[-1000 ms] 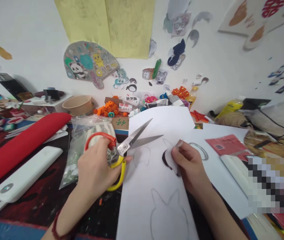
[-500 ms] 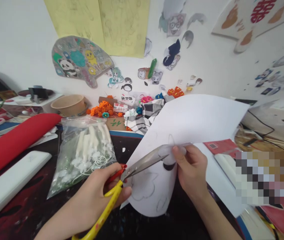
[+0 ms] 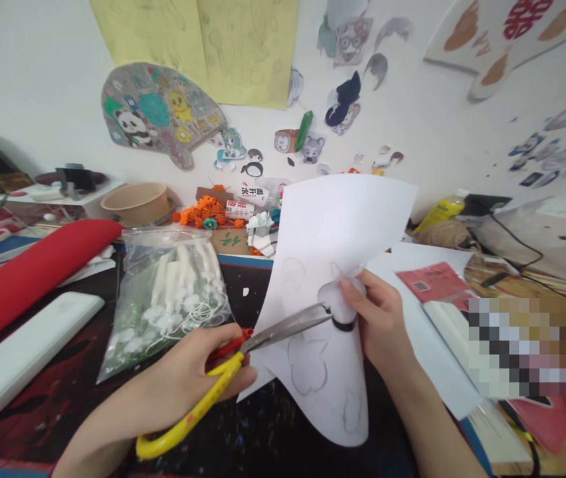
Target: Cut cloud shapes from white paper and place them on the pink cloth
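My left hand (image 3: 198,372) grips a pair of scissors (image 3: 283,328) with yellow and red handles. Their blades point right and reach a slit in a white sheet of paper (image 3: 343,212), which curls in front of me. Pencil outlines of rounded shapes show on the sheet. My right hand (image 3: 380,305) pinches the paper beside the blade tips, thumb in front, by a partly cut rounded piece (image 3: 335,299). A dark gap lies just below that piece. The fingers behind the paper are partly hidden.
Left of the paper lies a clear bag (image 3: 168,305) of white and green craft pieces. Beyond it are a white long case (image 3: 34,352) and a red roll (image 3: 38,269). Orange craft flowers (image 3: 208,212) stand by the wall. A red packet (image 3: 432,282) rests at right.
The paper has been turned and its upper part has swung left, uncovering a yellow bottle behind. The scissor tips have drawn back left and lower from my right fingers.
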The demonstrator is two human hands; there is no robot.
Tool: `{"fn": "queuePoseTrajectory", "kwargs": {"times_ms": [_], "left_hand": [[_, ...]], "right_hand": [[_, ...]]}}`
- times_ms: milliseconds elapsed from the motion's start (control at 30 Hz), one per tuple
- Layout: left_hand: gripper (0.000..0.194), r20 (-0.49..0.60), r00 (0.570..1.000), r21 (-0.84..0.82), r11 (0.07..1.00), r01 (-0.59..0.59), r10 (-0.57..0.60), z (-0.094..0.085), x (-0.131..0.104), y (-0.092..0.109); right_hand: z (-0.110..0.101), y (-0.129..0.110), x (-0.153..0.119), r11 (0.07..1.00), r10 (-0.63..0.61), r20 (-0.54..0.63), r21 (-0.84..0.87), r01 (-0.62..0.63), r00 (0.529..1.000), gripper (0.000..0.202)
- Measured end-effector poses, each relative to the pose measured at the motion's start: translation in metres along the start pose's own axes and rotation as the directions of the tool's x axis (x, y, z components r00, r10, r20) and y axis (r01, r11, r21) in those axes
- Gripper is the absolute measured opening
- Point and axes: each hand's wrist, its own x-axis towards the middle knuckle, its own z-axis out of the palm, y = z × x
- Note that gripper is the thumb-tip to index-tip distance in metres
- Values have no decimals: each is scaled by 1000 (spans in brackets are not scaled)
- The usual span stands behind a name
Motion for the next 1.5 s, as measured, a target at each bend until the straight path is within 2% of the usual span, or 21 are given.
{"fn": "queuePoseTrajectory", "kwargs": {"times_ms": [133,333,467,533,667,800,933,1067,1167,1233,1400,1500], "left_hand": [[27,121,989,5,996,88,-87,1,0,2],[22,181,981,-79,993,88,-72,4,3,2],[24,265,957,-107,983,152,-119,3,5,8],[25,275,953,-113,980,165,-128,3,6,10],[28,251,956,-98,979,180,-150,4,8,13],[26,219,970,-85,988,126,-105,7,10,11],[29,121,988,-11,995,102,-100,9,15,5],[34,104,991,22,997,76,-78,12,18,1],[34,127,990,16,998,67,-68,11,19,3],[35,127,990,47,997,60,-66,9,19,6],[35,85,996,275,962,-5,-19,-4,17,13],[36,59,998,405,914,-43,21,-12,15,16]], "right_hand": [[-3,-2,2,988,133,1,80,-132,991,32],[-2,-11,3,964,246,73,86,-251,967,32],[1,-12,1,950,288,117,91,-299,950,31],[0,-9,0,953,282,116,80,-292,952,30],[-6,-1,0,988,141,72,-70,-136,987,25],[-6,0,-2,977,29,37,-214,-20,999,20],[-2,-4,-6,917,-82,-89,-396,40,993,26],[2,-5,-9,839,-163,-81,-536,95,983,25],[5,-5,-9,824,-150,-69,-560,86,986,25],[7,-1,-10,854,-106,-64,-518,58,992,23],[8,14,-12,949,47,-45,-311,-59,998,33],[7,16,-13,957,50,-53,-284,-63,997,30]]}}
